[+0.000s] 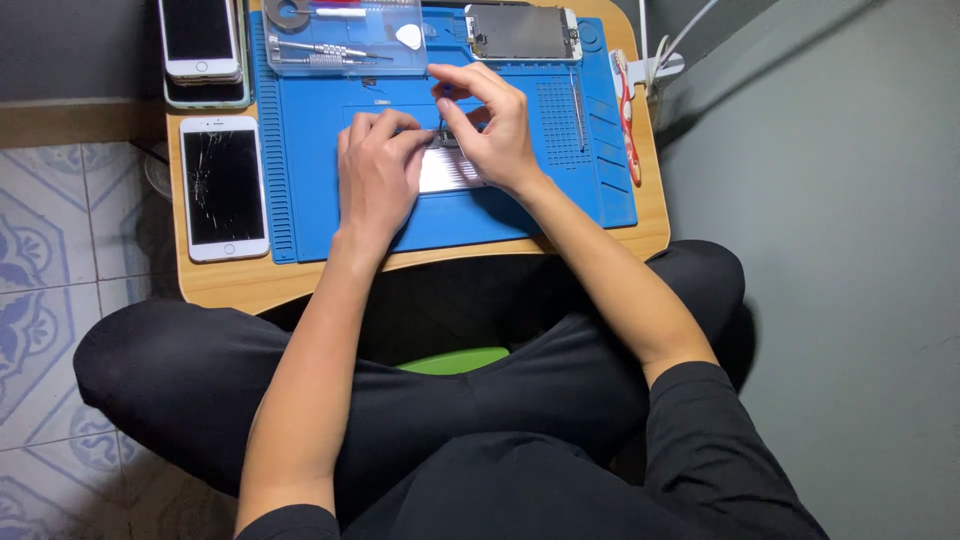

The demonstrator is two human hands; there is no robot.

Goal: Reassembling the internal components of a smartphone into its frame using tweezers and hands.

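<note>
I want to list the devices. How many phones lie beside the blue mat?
2 clearly: a cracked phone on the table's left, another above it, stacked on something, perhaps a hidden third.

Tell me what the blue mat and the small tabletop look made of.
Blue ribbed work mat: likely silicone or rubber, matte, with moulded ridges and compartments. Light tan rounded tabletop: wood or wood-look laminate, smooth with faint grain; cannot tell which.

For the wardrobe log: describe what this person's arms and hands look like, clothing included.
Both arms are bare from above the elbow down. Short black sleeves end at the upper arms, matching black trousers. The left hand and right hand wear no gloves; no rings, watch or bracelets are visible.
</note>
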